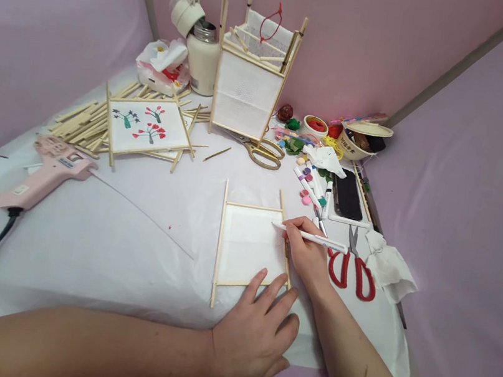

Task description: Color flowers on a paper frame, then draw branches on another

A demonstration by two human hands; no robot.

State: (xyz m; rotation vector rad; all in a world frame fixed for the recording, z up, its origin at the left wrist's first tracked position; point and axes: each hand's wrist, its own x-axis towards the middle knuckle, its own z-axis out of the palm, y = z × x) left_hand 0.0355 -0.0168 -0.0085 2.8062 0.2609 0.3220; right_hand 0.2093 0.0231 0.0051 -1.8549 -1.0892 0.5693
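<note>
A small wooden stick frame [221, 241] with a white panel [250, 245] lies flat on the table in front of me. My right hand [306, 250] pinches a white pen [319, 239], its tip at the panel's upper right part. Fingers spread, my left hand [257, 337] rests on the frame's lower right edge and holds nothing. Farther left lies another stick frame with painted red and dark flowers [150, 126]. Behind stands a box-shaped lantern [246, 96] of sticks and white panels.
A pink glue gun [52, 174] with a black cord and a bundle of sticks [82, 122] lie left. Gold-handled scissors [263, 154] are near the lantern, beside an open bottle [202, 61]. Red-handled scissors [365, 281], a phone [348, 193] and markers [311, 188] are right.
</note>
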